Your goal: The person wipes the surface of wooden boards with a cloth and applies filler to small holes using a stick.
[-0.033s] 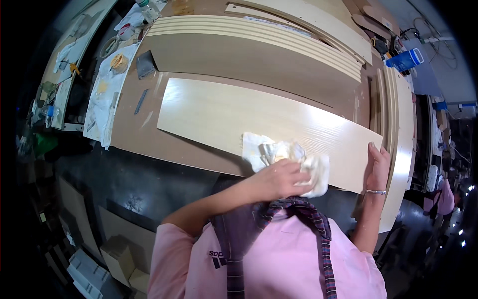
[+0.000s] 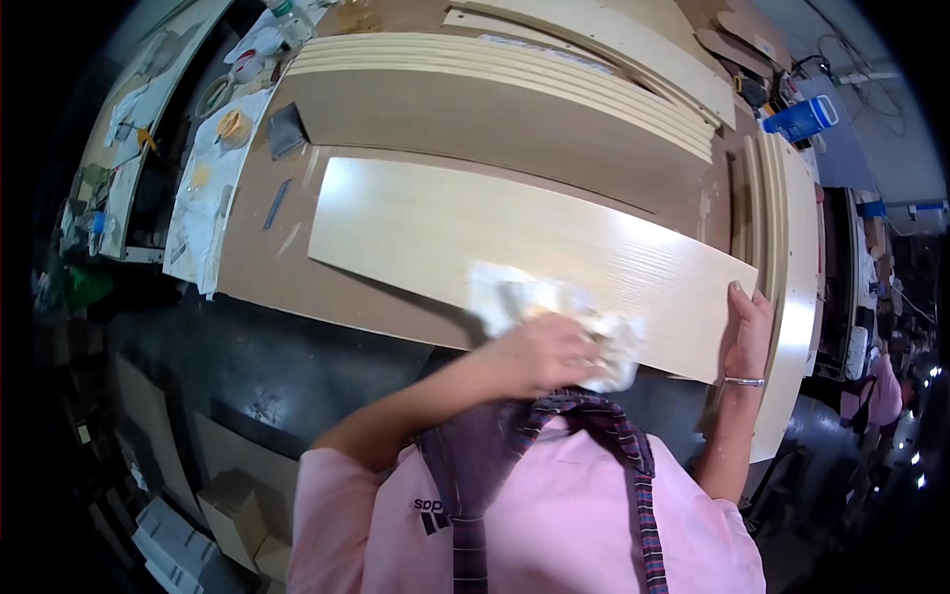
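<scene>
A long pale board point(image 2: 465, 223) with a glossy, wood-grained face lies slantwise over the workbench, its near edge overhanging at the right. My left hand point(image 2: 547, 354) is closed on a crumpled white cloth point(image 2: 500, 289), pressed to the board's near edge around its middle; motion blurs both. At the board's right end my right hand point(image 2: 749, 322) grips the edge, thumb over the top face, the other fingers partly hidden. The grip leaves the cloth and the right hand well apart.
Behind the board rests a stack of pale boards point(image 2: 515, 84) with layered edges. More long boards point(image 2: 787, 297) stand at the right. On the brown bench point(image 2: 257, 243) lie a dark block point(image 2: 287, 131) and a thin dark strip point(image 2: 278, 203). An orange-filled tub point(image 2: 234, 130) sits at the left.
My left hand and the cloth have shifted slightly left along the board. The right hand keeps its grip on the end.
</scene>
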Demonstrator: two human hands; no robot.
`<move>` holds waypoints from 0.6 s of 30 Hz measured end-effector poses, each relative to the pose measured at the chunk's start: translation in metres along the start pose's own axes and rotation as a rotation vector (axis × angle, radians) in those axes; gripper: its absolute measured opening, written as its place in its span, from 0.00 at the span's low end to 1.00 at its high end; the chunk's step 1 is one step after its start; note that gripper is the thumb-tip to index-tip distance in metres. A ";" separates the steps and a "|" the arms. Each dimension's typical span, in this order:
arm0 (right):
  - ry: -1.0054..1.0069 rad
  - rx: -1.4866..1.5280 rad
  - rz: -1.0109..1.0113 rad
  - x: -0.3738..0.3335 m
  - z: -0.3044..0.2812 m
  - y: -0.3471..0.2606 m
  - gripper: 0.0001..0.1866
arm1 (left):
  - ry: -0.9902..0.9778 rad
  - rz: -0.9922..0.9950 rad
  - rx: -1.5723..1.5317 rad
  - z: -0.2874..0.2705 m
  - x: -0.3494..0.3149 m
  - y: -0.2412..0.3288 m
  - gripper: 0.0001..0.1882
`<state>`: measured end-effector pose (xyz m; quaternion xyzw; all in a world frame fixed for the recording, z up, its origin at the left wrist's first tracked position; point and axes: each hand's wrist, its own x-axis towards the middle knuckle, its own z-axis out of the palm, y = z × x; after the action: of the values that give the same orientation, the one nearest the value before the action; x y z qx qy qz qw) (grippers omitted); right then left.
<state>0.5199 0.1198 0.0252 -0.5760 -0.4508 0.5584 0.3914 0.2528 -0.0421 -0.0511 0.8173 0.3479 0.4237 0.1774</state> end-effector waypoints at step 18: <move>0.139 0.095 -0.217 -0.029 -0.006 -0.010 0.18 | 0.237 -0.431 0.493 -0.074 0.060 -0.086 0.18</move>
<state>0.5264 0.0950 0.0441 -0.5421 -0.4551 0.4923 0.5066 0.1806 0.0604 -0.0246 0.6883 0.6227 0.3717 0.0186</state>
